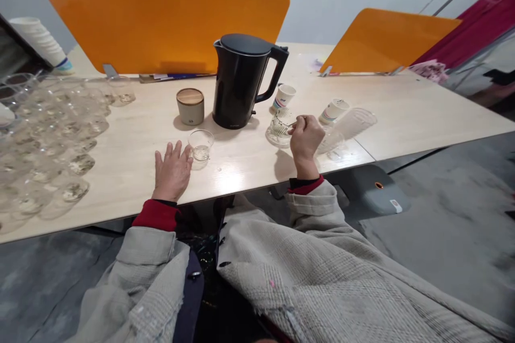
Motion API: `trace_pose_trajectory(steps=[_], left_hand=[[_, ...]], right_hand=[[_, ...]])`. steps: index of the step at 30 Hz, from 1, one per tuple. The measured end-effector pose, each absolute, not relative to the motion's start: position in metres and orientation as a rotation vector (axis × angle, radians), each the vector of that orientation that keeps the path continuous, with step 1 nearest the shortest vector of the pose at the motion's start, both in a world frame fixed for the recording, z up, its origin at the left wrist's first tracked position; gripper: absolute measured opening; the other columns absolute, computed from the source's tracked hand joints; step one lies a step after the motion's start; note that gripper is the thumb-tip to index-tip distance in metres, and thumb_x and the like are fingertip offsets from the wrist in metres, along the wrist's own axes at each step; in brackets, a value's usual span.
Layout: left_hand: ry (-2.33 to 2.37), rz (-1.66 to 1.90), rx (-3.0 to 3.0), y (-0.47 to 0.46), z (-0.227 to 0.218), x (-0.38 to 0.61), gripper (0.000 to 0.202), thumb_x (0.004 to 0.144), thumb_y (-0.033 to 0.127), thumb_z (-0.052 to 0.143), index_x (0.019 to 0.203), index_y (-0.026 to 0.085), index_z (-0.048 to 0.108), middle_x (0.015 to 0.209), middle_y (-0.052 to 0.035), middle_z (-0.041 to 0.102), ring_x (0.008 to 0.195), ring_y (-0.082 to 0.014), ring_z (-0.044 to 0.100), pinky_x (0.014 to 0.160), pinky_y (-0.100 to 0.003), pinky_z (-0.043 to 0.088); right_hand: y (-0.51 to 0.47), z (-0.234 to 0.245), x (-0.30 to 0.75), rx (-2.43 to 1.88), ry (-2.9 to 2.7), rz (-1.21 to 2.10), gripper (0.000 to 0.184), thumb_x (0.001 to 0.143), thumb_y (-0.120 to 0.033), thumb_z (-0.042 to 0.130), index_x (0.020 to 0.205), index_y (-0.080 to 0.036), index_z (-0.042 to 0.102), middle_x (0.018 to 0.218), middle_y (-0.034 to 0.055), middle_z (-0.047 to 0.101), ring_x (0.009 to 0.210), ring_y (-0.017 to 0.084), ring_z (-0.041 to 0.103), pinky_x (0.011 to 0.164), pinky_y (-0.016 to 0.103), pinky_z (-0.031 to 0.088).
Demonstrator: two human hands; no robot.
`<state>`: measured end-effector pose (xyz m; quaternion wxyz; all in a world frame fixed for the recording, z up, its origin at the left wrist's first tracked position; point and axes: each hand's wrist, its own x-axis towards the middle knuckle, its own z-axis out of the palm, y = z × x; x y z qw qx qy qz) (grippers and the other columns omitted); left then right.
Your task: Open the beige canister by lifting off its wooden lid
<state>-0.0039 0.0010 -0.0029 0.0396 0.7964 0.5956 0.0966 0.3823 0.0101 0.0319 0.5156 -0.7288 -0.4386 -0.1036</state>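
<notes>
My left hand (173, 171) rests on the table, palm down with fingers spread, its fingertips beside a clear plastic cup (201, 146). That cup has a little pale matter at its bottom. My right hand (306, 135) is closed in a pinch on a thin metal utensil (291, 125), whose far end is hidden at a ribbed glass (281, 122). Dark greenish bits show in the glass, which appears to stand on a clear saucer (277, 140). To the right of my right hand lies a sleeve of nested clear plastic cups (354, 123).
A black electric kettle (237, 83) stands mid-table, beside a grey canister (190, 110) with a wooden lid. Two paper cups (284, 97) are near the kettle's handle side. Many clear cups (74, 163) crowd the left end. Orange dividers (161, 16) line the back.
</notes>
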Motion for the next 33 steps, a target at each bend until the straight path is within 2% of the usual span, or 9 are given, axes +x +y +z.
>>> trace_pose_trajectory(steps=[4,6,11,13,14,16,18,24,33], left_hand=[[1.858,0.313,2.367,0.0,-0.001,-0.002,0.061,0.114,0.038,0.026,0.167,0.028,0.054,0.183,-0.0113,0.043,0.174,-0.0385,0.029,0.139,-0.072,0.016],[1.86,0.296,2.36,-0.001,0.0,-0.002,0.061,0.115,0.039,0.025,0.168,0.026,0.052,0.184,-0.0111,0.041,0.175,-0.037,0.028,0.141,-0.07,0.015],[1.855,0.275,2.354,-0.003,0.002,-0.002,0.063,0.116,0.039,0.023,0.17,0.021,0.048,0.187,-0.0118,0.034,0.176,-0.0354,0.024,0.143,-0.066,0.013],[1.849,0.279,2.352,-0.003,0.003,-0.002,0.064,0.116,0.039,0.022,0.171,0.017,0.047,0.188,-0.0135,0.032,0.177,-0.0365,0.023,0.142,-0.066,0.013],[1.851,0.278,2.348,-0.003,0.004,-0.002,0.065,0.116,0.039,0.022,0.171,0.016,0.047,0.188,-0.0139,0.032,0.177,-0.0369,0.023,0.142,-0.067,0.013],[1.866,0.275,2.334,-0.003,0.004,-0.002,0.066,0.116,0.04,0.021,0.171,0.017,0.047,0.188,-0.0133,0.032,0.177,-0.0371,0.023,0.143,-0.067,0.013],[1.884,0.27,2.326,-0.003,0.005,-0.002,0.066,0.116,0.041,0.021,0.172,0.017,0.047,0.188,-0.0124,0.033,0.177,-0.0369,0.022,0.143,-0.066,0.013],[1.897,0.219,2.327,-0.001,0.005,-0.002,0.067,0.116,0.041,0.021,0.174,0.018,0.044,0.188,-0.0118,0.031,0.177,-0.0366,0.021,0.143,-0.067,0.015],[1.922,0.218,2.33,-0.001,0.003,-0.002,0.066,0.116,0.043,0.022,0.175,0.021,0.043,0.188,-0.0098,0.032,0.177,-0.0339,0.022,0.144,-0.064,0.017]], right_hand=[[-0.012,0.039,0.375,-1.722,-1.013,-0.297,0.014,0.1,-0.034,0.067,0.104,-0.021,0.073,0.068,-0.0012,0.066,0.066,0.022,0.065,0.077,0.038,0.053],[-0.032,0.043,0.362,-1.647,-0.993,-0.356,0.019,0.094,-0.032,0.075,0.11,-0.021,0.075,0.068,0.0005,0.066,0.066,0.023,0.063,0.077,0.04,0.051],[-0.051,0.03,0.309,-1.429,-1.237,-0.222,0.034,0.106,-0.044,0.063,0.124,-0.016,0.074,0.09,0.0096,0.076,0.074,0.024,0.069,0.077,0.041,0.057],[-0.036,0.017,0.287,-1.444,-1.483,-0.058,0.042,0.11,-0.043,0.055,0.133,-0.012,0.072,0.113,0.0188,0.08,0.09,0.028,0.075,0.087,0.045,0.063],[-0.026,0.011,0.277,-1.488,-1.622,0.021,0.045,0.111,-0.04,0.052,0.14,-0.011,0.07,0.13,0.0227,0.078,0.106,0.03,0.077,0.097,0.048,0.063],[-0.005,0.002,0.259,-1.586,-1.913,0.132,0.049,0.112,-0.033,0.048,0.153,-0.012,0.064,0.158,0.0245,0.066,0.142,0.033,0.066,0.121,0.051,0.054],[0.01,-0.003,0.244,-1.648,-2.145,0.187,0.053,0.112,-0.028,0.044,0.159,-0.009,0.059,0.172,0.0239,0.055,0.161,0.035,0.05,0.133,0.053,0.042],[0.014,-0.008,0.224,-1.757,-2.273,0.244,0.061,0.113,-0.026,0.039,0.169,-0.004,0.048,0.183,0.0222,0.04,0.173,0.038,0.032,0.141,0.062,0.026],[0.007,-0.01,0.225,-1.736,-2.274,0.247,0.062,0.113,-0.027,0.037,0.17,-0.003,0.045,0.183,0.0228,0.039,0.174,0.036,0.031,0.142,0.06,0.023]])
